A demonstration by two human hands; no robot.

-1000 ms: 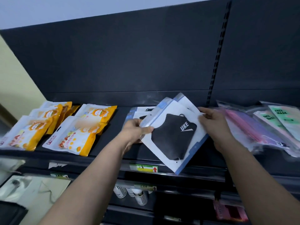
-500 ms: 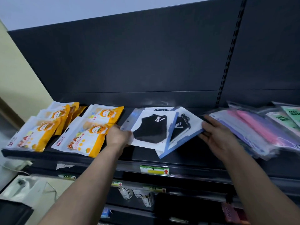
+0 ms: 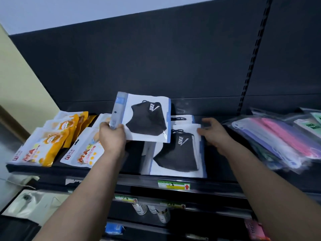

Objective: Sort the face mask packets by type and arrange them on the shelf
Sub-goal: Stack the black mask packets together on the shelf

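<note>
Black masks are the group in hand. The left hand pinches the grey header strip of a black mask packet, thumb on the face and fingers behind, holding it above the middle of the shelf. Its long axis runs roughly along the shelf's front edge, header to the left, printed face tipped towards the camera. The right hand is spread, fingertips touching the right edge of a second black packet that lies flat at the front edge. Orange packets sit at the left end, pastel packets at the right. By my reading, the next move is to lower the raised packet flat onto the black pile, edges squared.
</note>
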